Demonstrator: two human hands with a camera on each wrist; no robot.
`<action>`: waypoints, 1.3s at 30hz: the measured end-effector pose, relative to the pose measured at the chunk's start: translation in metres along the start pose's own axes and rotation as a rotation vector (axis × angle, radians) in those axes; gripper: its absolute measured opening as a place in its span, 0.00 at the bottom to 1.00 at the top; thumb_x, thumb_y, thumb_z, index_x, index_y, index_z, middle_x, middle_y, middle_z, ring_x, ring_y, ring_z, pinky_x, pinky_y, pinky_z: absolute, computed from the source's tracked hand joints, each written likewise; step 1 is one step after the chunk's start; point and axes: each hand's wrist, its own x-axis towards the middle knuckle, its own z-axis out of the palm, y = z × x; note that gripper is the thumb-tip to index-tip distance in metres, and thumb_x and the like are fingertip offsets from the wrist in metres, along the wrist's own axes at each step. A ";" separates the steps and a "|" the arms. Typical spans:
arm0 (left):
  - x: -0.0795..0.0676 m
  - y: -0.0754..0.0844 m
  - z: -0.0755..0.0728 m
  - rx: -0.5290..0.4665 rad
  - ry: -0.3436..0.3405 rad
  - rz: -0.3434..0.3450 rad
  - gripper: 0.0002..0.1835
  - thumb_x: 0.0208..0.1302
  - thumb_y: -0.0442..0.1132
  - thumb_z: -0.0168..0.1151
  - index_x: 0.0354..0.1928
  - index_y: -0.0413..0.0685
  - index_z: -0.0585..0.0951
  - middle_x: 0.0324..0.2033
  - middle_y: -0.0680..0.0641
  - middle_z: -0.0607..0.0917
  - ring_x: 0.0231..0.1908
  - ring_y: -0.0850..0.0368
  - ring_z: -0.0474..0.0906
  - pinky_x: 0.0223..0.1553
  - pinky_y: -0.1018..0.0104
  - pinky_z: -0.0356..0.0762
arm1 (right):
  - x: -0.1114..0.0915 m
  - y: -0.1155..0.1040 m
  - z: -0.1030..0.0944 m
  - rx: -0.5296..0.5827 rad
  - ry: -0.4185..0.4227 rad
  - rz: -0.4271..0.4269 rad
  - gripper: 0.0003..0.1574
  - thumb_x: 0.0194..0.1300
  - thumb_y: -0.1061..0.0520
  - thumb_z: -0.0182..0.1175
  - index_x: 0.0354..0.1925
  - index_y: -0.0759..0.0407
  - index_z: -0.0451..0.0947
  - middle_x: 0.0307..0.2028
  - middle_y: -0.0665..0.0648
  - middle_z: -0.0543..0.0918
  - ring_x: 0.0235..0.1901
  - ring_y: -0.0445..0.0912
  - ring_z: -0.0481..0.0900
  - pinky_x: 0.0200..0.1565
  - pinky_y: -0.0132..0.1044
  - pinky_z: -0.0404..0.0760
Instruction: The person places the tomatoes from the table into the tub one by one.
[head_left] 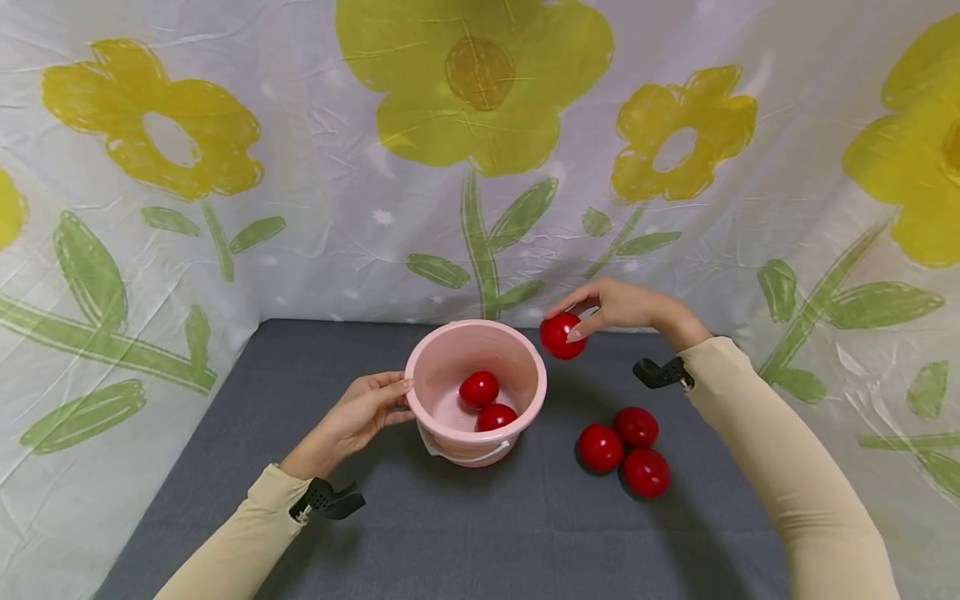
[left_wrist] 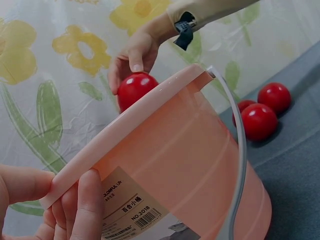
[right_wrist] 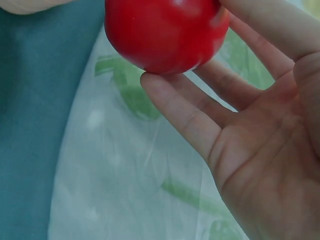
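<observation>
My left hand point(head_left: 362, 414) grips the left rim of a pink bucket point(head_left: 534, 371), the thumb on top and the fingers against the outer wall. Inside the bucket lie two glossy red balls, one ball point(head_left: 478, 390) behind the other point(head_left: 496, 417). Just beyond the bucket's right rim, my right hand point(head_left: 618, 304) holds another red ball point(head_left: 562, 336) up in the air between thumb and fingers. In the right wrist view, the fingertips touch this held ball point(right_wrist: 167, 32) from below and the side.
Three more red balls point(head_left: 600, 448) sit close together on the dark grey cloth point(head_left: 480, 533), right of the bucket. A white handle point(left_wrist: 242, 165) hangs down the bucket's near side. Behind the table hangs a flowered curtain point(head_left: 315, 167).
</observation>
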 end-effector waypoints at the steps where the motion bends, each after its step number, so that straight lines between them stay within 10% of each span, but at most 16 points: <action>1: 0.000 0.000 0.000 0.002 0.001 0.000 0.21 0.73 0.35 0.54 0.59 0.27 0.67 0.34 0.52 0.83 0.32 0.65 0.82 0.37 0.72 0.86 | 0.002 -0.002 0.000 0.000 -0.007 -0.009 0.30 0.60 0.55 0.70 0.61 0.53 0.79 0.60 0.58 0.82 0.61 0.55 0.77 0.50 0.38 0.85; 14: -0.001 0.003 0.002 -0.016 -0.001 -0.006 0.09 0.72 0.35 0.55 0.50 0.39 0.75 0.33 0.53 0.83 0.33 0.63 0.82 0.37 0.72 0.86 | 0.031 -0.030 0.007 -0.009 -0.094 -0.064 0.27 0.63 0.57 0.68 0.60 0.54 0.79 0.60 0.59 0.81 0.59 0.54 0.79 0.51 0.41 0.86; 39: 0.000 0.002 0.002 -0.024 -0.012 -0.006 0.16 0.73 0.35 0.55 0.56 0.31 0.71 0.32 0.54 0.83 0.32 0.64 0.82 0.37 0.72 0.86 | 0.091 -0.064 0.041 -0.006 -0.211 -0.125 0.27 0.62 0.60 0.67 0.60 0.56 0.79 0.58 0.55 0.82 0.55 0.50 0.80 0.53 0.40 0.85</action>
